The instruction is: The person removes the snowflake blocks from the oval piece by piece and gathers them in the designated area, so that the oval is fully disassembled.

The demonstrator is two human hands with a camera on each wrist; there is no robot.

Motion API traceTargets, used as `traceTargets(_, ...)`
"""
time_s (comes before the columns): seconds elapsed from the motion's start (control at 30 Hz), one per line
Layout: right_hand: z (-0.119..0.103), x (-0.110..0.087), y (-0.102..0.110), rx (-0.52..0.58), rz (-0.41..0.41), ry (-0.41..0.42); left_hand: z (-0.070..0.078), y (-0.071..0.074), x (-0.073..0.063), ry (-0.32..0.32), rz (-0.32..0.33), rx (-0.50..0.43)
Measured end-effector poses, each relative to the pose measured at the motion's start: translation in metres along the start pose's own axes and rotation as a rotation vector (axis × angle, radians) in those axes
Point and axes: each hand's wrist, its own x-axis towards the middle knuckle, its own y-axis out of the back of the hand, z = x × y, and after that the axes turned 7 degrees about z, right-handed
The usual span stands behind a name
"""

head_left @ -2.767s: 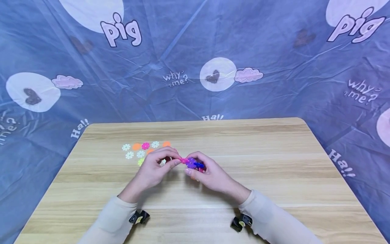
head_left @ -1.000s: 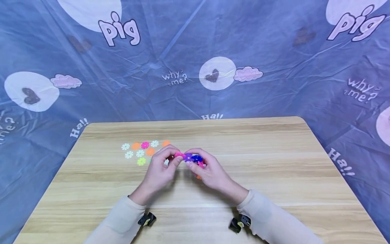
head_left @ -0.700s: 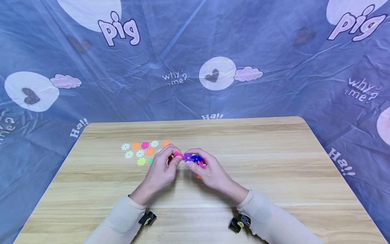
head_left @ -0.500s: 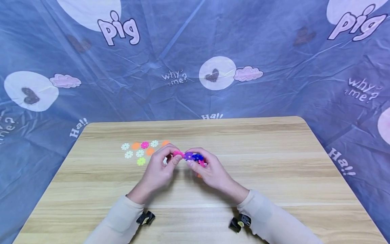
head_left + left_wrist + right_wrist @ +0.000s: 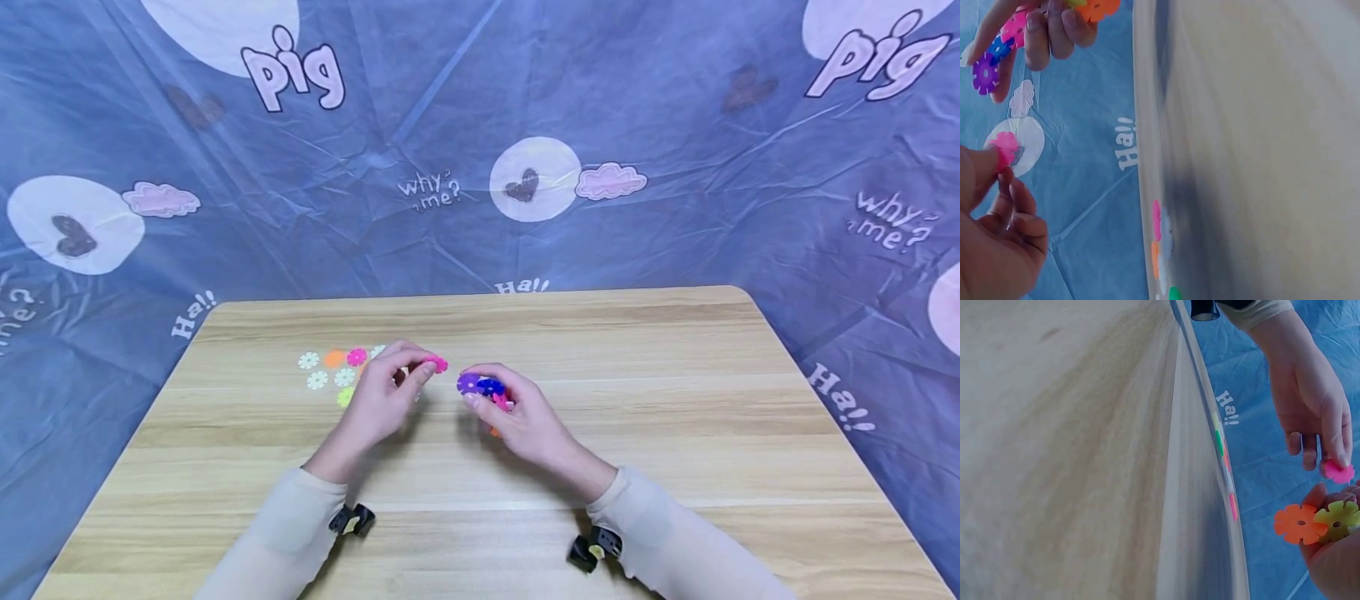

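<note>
Between thumb and forefinger, my left hand (image 5: 386, 396) pinches a pink snowflake disc (image 5: 438, 364), a flat plastic piece with a notched edge. My right hand (image 5: 531, 421) holds a chain of joined snowflake discs with a purple disc (image 5: 468, 383) at its free end. Behind the purple one come a blue disc (image 5: 491, 387) and a pink one. An orange disc (image 5: 1300, 524) and a yellow disc (image 5: 1337, 520) show at the chain's other end in the right wrist view. A gap separates the left hand's pink disc from the purple disc. Both hands are above the table.
Several loose discs lie flat on the wooden table (image 5: 675, 375) beyond the left hand, among them a white disc (image 5: 308, 361), an orange disc (image 5: 333, 359) and a pink disc (image 5: 356, 357). The left hand covers part of this group. A blue printed cloth (image 5: 480, 242) hangs behind the table.
Half a second ago the pink disc met the purple end of the chain. Now the left hand has drawn back left and up with the pink disc, apart from the chain; the right hand barely moved.
</note>
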Motion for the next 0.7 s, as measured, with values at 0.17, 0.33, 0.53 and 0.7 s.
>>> traceTargets(0.17,0.000,-0.001,-0.001,0.006,-0.006,-0.003,-0.003,-0.001,0.010,0.062,0.018,0.098)
traceTargets(0.33,0.001,-0.002,0.000,-0.008,-0.006,0.000,-0.008,-0.002,0.020,0.141,-0.019,0.160)
traceTargets(0.53,0.004,-0.001,0.000,-0.007,-0.005,-0.013,-0.012,-0.003,0.030,0.188,-0.072,0.249)
traceTargets(0.7,0.005,-0.002,0.001,-0.010,-0.006,-0.004,-0.016,-0.004,0.035,0.217,-0.101,0.252)
